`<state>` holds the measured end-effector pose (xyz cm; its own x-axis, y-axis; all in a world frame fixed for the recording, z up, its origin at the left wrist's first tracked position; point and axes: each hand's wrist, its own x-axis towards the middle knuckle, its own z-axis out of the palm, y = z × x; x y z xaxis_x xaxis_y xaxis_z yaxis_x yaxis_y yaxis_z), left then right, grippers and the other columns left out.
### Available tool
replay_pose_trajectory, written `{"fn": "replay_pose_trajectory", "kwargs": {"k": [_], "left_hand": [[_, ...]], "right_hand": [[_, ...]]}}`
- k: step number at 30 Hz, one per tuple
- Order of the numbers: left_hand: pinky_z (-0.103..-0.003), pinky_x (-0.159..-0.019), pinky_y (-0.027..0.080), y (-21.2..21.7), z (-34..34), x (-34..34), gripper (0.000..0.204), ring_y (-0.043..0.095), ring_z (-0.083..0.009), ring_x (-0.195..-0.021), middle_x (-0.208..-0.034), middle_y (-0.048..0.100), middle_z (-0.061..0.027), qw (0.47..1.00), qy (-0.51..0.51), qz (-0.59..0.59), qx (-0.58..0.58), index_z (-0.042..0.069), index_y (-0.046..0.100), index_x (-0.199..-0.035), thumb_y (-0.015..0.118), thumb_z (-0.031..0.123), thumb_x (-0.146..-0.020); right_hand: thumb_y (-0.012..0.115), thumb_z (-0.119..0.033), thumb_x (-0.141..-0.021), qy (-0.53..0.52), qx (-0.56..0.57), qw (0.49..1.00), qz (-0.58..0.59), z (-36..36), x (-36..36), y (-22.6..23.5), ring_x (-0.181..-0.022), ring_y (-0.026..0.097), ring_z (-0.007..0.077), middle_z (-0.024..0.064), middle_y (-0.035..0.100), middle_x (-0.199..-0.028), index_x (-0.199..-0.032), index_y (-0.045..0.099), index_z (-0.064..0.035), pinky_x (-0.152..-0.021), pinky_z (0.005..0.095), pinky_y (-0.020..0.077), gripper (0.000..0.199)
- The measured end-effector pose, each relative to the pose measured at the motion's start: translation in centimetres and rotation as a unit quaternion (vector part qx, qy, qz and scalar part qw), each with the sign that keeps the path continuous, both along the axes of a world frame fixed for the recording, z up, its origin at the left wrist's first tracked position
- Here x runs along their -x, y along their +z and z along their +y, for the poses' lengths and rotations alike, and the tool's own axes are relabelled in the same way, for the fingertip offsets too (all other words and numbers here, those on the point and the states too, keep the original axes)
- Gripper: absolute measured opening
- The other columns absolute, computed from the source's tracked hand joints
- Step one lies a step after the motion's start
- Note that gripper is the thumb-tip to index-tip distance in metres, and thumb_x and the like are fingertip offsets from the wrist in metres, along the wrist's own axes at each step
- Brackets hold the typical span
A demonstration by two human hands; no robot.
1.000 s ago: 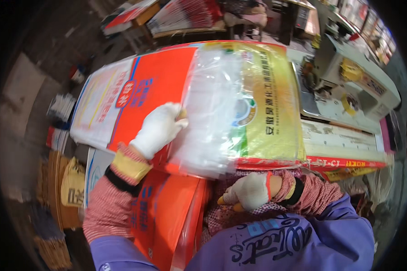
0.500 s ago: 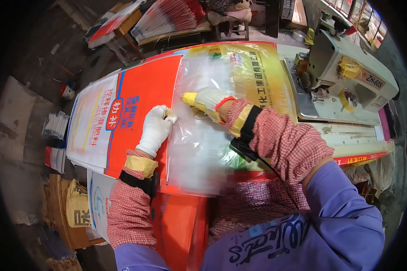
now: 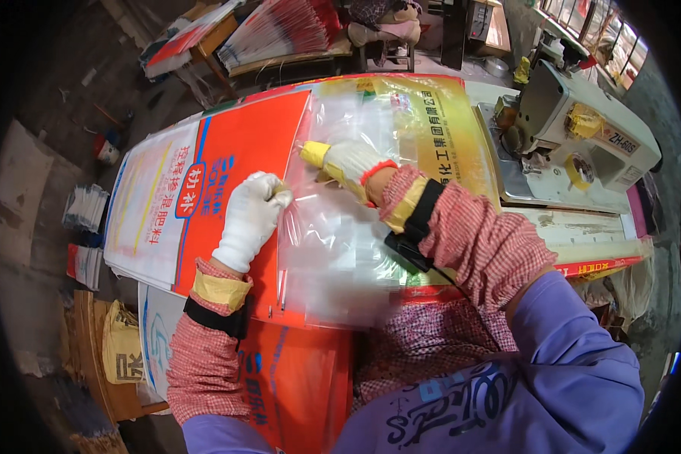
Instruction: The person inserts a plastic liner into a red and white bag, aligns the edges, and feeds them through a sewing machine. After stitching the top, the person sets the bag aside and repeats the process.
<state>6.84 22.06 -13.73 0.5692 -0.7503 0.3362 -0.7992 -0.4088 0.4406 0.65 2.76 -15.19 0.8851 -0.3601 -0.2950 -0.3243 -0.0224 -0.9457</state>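
A clear plastic liner bag (image 3: 333,242) lies across a stack of woven sacks, orange and white on the left (image 3: 227,159), yellow-green on the right (image 3: 439,129). My left hand (image 3: 251,216), in a white glove, pinches the liner's left edge over the orange sack. My right hand (image 3: 344,165), gloved white with yellow fingertips, presses flat on the liner near its top, fingers pointing left. Both forearms wear red checked sleeves.
A white industrial sewing machine (image 3: 583,136) stands at the right on its table (image 3: 583,227). More orange sacks (image 3: 303,378) hang at my front. Stacks of sacks (image 3: 280,30) lie at the back, bundles (image 3: 83,212) on the floor at left.
My right hand came up from below the stack and now presses on the liner's top. My left hand shifted slightly along the liner's left edge. The view moved closer.
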Motion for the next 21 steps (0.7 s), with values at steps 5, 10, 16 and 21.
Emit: {"fn": "replay_pose_trajectory", "kwargs": {"k": [5,10,16,21], "left_hand": [[-0.036,-0.072,0.048,0.5,1.5,2.1,0.008,0.060,-0.0293,-0.077,-0.081,0.061,-0.0147,0.995,-0.036,0.006,-0.090,0.002,0.064,-0.082,0.065,0.008,-0.077],[-0.029,-0.073,0.048,0.6,0.5,2.6,0.021,0.061,-0.0157,-0.080,-0.082,0.064,-0.0082,0.985,0.073,0.156,-0.002,-0.001,0.063,-0.089,0.071,0.014,-0.077],[-0.026,-0.067,0.048,2.8,2.4,1.0,0.013,0.060,-0.0114,-0.071,-0.080,0.065,-0.0055,0.929,0.055,0.317,0.184,0.002,0.058,-0.088,0.067,0.012,-0.084],[-0.026,-0.071,0.045,7.4,7.8,2.0,0.010,0.053,-0.0108,-0.070,-0.077,0.058,-0.0026,0.838,-0.062,0.358,0.407,0.005,0.054,-0.087,0.061,0.013,-0.091]], "right_hand": [[0.063,-0.034,-0.086,-0.033,-0.189,0.981,0.003,0.5,-0.8,-2.5,-0.052,0.052,0.0142,0.0029,0.060,-0.068,-0.081,0.067,-0.0082,-0.048,0.0303,0.0406,0.027],[0.057,-0.041,-0.087,0.153,0.393,0.901,-0.102,2.8,0.6,-1.0,-0.073,0.064,0.0307,0.0148,0.066,-0.080,-0.093,0.069,-0.0075,-0.065,0.0398,0.0494,0.036],[0.049,-0.040,-0.090,0.105,0.354,0.928,-0.038,2.6,1.8,0.2,-0.082,0.065,0.0361,0.0178,0.067,-0.088,-0.092,0.068,-0.0061,-0.074,0.0435,0.0511,0.039],[0.051,-0.031,-0.087,0.003,0.524,0.851,0.037,-2.1,3.4,-0.6,-0.081,0.064,0.0361,0.0172,0.067,-0.089,-0.090,0.066,-0.0055,-0.075,0.0444,0.0504,0.030]]}}
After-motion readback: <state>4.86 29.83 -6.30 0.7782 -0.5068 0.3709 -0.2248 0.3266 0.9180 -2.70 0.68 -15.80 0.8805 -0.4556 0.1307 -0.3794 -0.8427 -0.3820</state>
